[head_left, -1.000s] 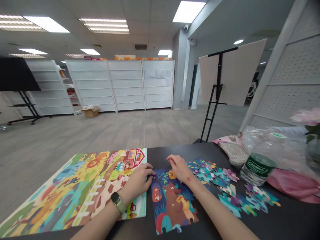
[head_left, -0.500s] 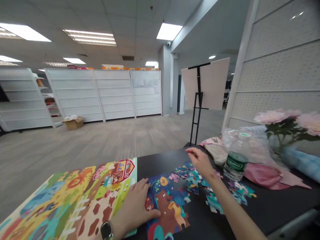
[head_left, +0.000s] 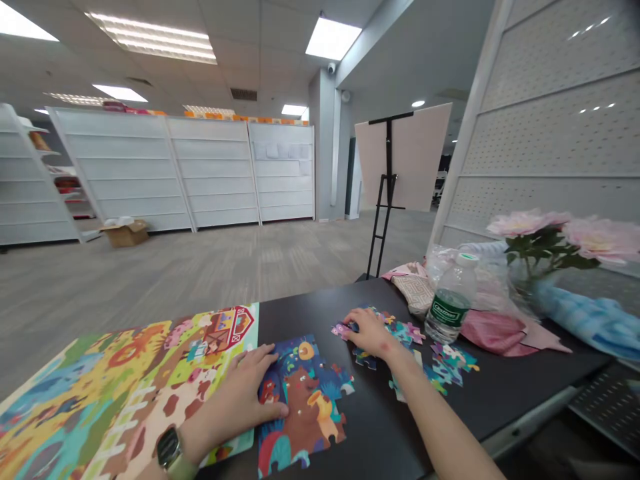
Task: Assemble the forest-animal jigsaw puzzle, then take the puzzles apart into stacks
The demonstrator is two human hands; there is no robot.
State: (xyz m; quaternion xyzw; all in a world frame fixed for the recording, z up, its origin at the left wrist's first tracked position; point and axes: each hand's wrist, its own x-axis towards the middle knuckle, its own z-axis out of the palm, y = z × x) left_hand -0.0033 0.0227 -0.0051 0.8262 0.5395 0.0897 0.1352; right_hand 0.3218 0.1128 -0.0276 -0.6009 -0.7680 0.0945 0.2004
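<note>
My left hand [head_left: 245, 387] lies flat with its fingers stretched out. It rests across the edge of a colourful farm-animal board [head_left: 150, 393] and the left side of a partly joined jigsaw puzzle [head_left: 300, 407], which pictures a brown bear with a yellow jar. My right hand [head_left: 371, 332] is lowered to the table, fingers curled and thumb and fingertips closing on a small pink-purple puzzle piece [head_left: 340, 331]. Part of that piece is hidden by the fingers. Several loose puzzle pieces [head_left: 453, 363] lie around and beyond the right hand and forearm.
A water bottle [head_left: 450, 300] with a green label stands right of the loose pieces. Behind it are pink cloth [head_left: 493, 331], clear plastic wrapping and pink flowers [head_left: 535, 223]. The black table [head_left: 380, 427] ends at a right edge. An easel [head_left: 383, 200] stands beyond.
My right hand has come down and to the left from above the loose pieces onto the pink-purple piece. The left hand stays on the puzzle's edge. The camera view has shifted slightly.
</note>
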